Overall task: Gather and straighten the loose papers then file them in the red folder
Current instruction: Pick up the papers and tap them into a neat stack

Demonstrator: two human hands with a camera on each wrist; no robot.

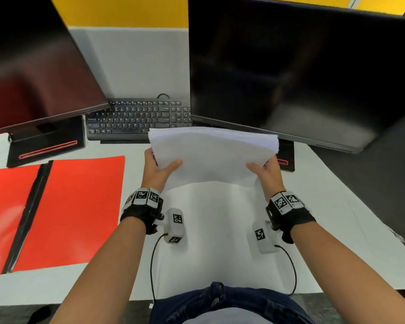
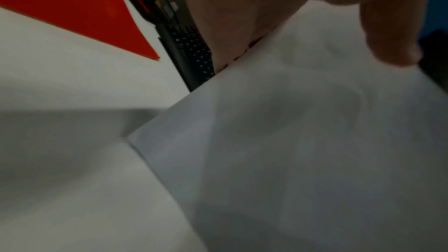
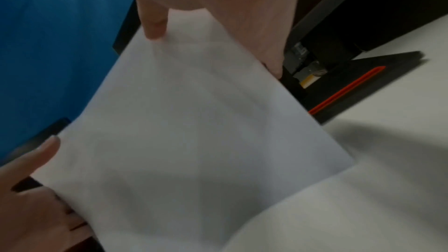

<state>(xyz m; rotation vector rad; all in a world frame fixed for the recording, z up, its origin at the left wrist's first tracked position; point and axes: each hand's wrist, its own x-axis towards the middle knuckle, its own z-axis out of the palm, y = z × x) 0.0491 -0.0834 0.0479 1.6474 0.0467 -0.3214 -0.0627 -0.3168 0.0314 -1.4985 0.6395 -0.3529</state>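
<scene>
2 dark monitors (image 1: 290, 66) are looming behind, the left one hiding part of the keyboard (image 1: 136, 120). The red folder (image 1: 68, 211) is lying open on the desk (image 1: 325, 218), cut off at left. The paper stack (image 1: 211, 155) is standing tilted mid-desk, hiding the fingers behind; left hand (image 1: 158, 170) and right hand (image 1: 265, 175) are pinching its sides.
</scene>
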